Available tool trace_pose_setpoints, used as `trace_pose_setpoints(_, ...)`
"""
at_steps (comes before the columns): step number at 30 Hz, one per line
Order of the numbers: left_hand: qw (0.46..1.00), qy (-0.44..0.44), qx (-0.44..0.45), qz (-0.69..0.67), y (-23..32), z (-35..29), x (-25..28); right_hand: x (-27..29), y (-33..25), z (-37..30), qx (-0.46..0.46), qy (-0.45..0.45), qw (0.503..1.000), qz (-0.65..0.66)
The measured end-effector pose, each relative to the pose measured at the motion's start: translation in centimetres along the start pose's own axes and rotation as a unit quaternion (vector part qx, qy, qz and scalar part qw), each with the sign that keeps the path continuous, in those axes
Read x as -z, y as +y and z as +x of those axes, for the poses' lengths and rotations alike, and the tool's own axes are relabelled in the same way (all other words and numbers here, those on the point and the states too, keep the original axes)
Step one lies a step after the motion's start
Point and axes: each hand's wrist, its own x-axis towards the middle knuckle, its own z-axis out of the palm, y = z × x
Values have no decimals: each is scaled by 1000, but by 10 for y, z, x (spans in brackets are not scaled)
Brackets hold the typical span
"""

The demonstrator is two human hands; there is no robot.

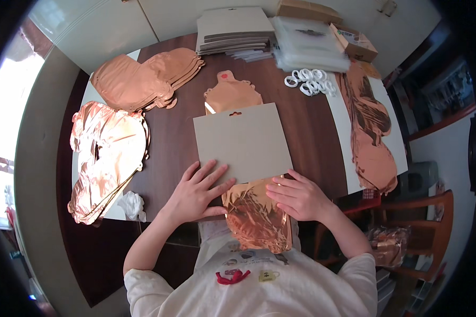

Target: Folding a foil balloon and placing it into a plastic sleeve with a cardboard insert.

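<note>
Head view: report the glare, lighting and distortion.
In the head view, the window at left blows out white; the foil stack nearest it glares; the grey card looks evenly lit; table edges look bowed; corners go black.

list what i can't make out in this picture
All in the head view:
Copper foil beneath the grey card: hidden by the card.
Foil beneath the right hand: hidden by its fingers.
Contents of the small cardboard box: too small to tell.
Contents of the clear bag near the chair: obscured by wrinkled film.
</note>
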Motion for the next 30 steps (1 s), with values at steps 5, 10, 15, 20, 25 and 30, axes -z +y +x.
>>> trace_pose_setpoints(5, 1000, 0, 6, -6, 1, -2, 0, 10, 3, 2, -13, 25, 999, 16)
trace_pose_setpoints(10, 1000, 0, 5, -5, 1, -2, -1, 12, 20, 7, -56, 19, 998, -5)
trace_pose_setpoints(15, 1000, -5, 12, -6, 2, -3, -2, 10, 23, 8, -64, -20, 998, 3)
trace_pose_setpoints(20, 1000, -4, 19, -17, 3, -3, 1, 11, 22, 8, -64, -21, 998, -1)
trace_pose_setpoints(25, 999, 9, 20, -27, 6, -4, 2, 11, 22, 8, -66, -21, 998, 0)
trace_pose_setpoints(30, 998, -18, 30, -44, 12, -5, 12, 12, 23, 6, -60, -33, 998, -9)
